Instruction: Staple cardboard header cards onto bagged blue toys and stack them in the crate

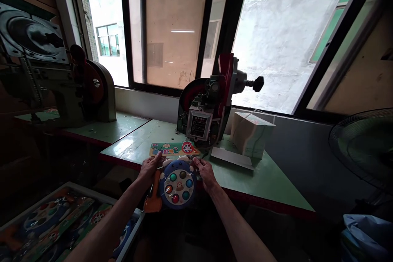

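Note:
Between my two hands hangs a bagged toy set (179, 184) in clear plastic. Inside it are a round blue toy with several coloured buttons and an orange toy hammer (153, 198). A printed header card (172, 148) stands across the top of the bag, just in front of the machine. My left hand (149, 168) pinches the bag's upper left corner, and my right hand (205, 173) pinches the upper right side. The set is held in front of the table's near edge, below the red and black stapling-type machine (205, 108).
A stack of printed cards (250, 135) stands right of the machine, with a flat pale piece (232, 158) before it. At lower left, a crate (139, 219) holds several bagged toys. Another machine (92, 86) is at left, a fan (365, 151) at right.

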`<state>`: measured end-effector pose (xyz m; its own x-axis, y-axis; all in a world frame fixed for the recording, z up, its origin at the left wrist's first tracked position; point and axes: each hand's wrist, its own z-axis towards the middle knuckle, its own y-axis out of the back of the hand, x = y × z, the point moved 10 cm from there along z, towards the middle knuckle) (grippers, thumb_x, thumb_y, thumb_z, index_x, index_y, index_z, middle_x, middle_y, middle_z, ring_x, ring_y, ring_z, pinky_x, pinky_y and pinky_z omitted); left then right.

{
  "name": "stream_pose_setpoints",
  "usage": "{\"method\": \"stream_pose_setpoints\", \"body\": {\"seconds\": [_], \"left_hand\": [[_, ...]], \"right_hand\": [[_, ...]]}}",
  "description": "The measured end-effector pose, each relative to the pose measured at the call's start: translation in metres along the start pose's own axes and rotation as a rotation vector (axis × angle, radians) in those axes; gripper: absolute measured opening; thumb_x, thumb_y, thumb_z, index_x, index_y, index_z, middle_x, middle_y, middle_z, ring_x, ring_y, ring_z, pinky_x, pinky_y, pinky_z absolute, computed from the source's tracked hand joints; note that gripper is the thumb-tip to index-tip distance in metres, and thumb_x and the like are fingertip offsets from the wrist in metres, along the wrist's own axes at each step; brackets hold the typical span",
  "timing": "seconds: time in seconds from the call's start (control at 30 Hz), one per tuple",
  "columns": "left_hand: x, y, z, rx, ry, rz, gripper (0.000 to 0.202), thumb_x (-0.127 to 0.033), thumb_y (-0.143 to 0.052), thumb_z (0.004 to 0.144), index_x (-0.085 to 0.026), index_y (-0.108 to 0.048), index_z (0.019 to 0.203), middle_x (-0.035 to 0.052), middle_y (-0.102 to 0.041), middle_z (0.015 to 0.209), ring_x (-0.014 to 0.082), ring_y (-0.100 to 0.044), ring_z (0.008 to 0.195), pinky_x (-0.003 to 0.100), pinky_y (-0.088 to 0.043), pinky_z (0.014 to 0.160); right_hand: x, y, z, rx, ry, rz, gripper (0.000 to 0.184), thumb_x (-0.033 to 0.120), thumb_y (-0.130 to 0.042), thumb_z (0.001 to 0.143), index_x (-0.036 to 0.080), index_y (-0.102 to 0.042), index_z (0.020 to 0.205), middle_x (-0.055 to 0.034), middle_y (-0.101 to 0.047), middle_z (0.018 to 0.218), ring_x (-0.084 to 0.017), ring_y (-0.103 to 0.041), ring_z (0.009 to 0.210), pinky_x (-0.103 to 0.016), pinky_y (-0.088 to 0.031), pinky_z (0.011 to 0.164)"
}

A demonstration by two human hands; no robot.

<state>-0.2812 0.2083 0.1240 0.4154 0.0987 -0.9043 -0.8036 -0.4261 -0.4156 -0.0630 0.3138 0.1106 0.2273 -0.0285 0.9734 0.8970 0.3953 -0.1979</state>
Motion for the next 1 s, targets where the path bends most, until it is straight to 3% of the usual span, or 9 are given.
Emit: {"method": "stream_pose_setpoints", "body": {"seconds": [0.17, 0.37, 0.47, 0.7, 0.9, 1.0], "left_hand": [[0.022, 0.012, -0.015, -0.056, -0.005, 0.0, 0.041, -0.052, -0.087, 0.069, -0.013, -0.075, 0.071, 0.0054, -0.072, 0.06, 0.0141, -0.062, 0.047, 0.025, -0.051, 0.047], [0.049, 0.015, -0.053, 0.026, 0.048, 0.056, 0.037, -0.042, -0.094, 0.061, -0.014, -0.082, 0.082, 0.0101, -0.081, 0.078, 0.0232, -0.073, 0.063, 0.031, -0.059, 0.058], [0.064, 0.03, -0.07, -0.058, 0.027, 0.053, 0.036, -0.041, -0.096, 0.057, -0.015, -0.082, 0.078, 0.01, -0.081, 0.076, 0.0247, -0.074, 0.064, 0.033, -0.059, 0.059], [0.107, 0.065, -0.103, -0.229, 0.06, 0.015, 0.035, -0.037, -0.098, 0.052, -0.015, -0.081, 0.073, 0.0095, -0.081, 0.074, 0.0215, -0.071, 0.06, 0.03, -0.057, 0.055], [0.131, 0.064, -0.129, -0.067, 0.236, -0.051, 0.036, -0.039, -0.094, 0.062, -0.014, -0.08, 0.083, 0.0087, -0.08, 0.077, 0.0177, -0.07, 0.059, 0.027, -0.055, 0.056], [0.134, 0.085, -0.148, -0.003, 0.227, 0.0, 0.043, -0.043, -0.09, 0.07, -0.017, -0.078, 0.103, 0.0083, -0.081, 0.091, 0.0173, -0.073, 0.068, 0.023, -0.054, 0.056]], "right_hand": [[-0.006, -0.009, -0.017, 0.049, -0.051, 0.077, 0.051, 0.065, -0.082, 0.072, 0.018, -0.08, 0.092, -0.0081, -0.079, 0.088, -0.021, -0.071, 0.079, -0.027, -0.056, 0.068], [-0.03, -0.013, -0.053, 0.012, -0.117, 0.164, 0.044, 0.059, -0.087, 0.069, 0.018, -0.081, 0.081, -0.008, -0.079, 0.082, -0.021, -0.072, 0.071, -0.029, -0.059, 0.065], [-0.047, -0.008, -0.071, -0.072, -0.13, 0.12, 0.042, 0.057, -0.091, 0.064, 0.017, -0.08, 0.072, -0.0076, -0.077, 0.073, -0.02, -0.069, 0.061, -0.029, -0.057, 0.058], [-0.082, 0.003, -0.107, -0.225, -0.147, 0.032, 0.043, 0.054, -0.094, 0.056, 0.015, -0.081, 0.067, -0.0106, -0.077, 0.073, -0.023, -0.07, 0.062, -0.031, -0.057, 0.058], [-0.098, 0.001, -0.136, -0.195, -0.239, 0.112, 0.041, 0.052, -0.095, 0.056, 0.016, -0.081, 0.07, -0.0088, -0.077, 0.071, -0.023, -0.069, 0.061, -0.032, -0.057, 0.056], [-0.09, 0.006, -0.145, -0.226, -0.211, 0.16, 0.039, 0.051, -0.095, 0.056, 0.018, -0.08, 0.072, -0.0063, -0.076, 0.069, -0.021, -0.066, 0.058, -0.03, -0.054, 0.052]]}}
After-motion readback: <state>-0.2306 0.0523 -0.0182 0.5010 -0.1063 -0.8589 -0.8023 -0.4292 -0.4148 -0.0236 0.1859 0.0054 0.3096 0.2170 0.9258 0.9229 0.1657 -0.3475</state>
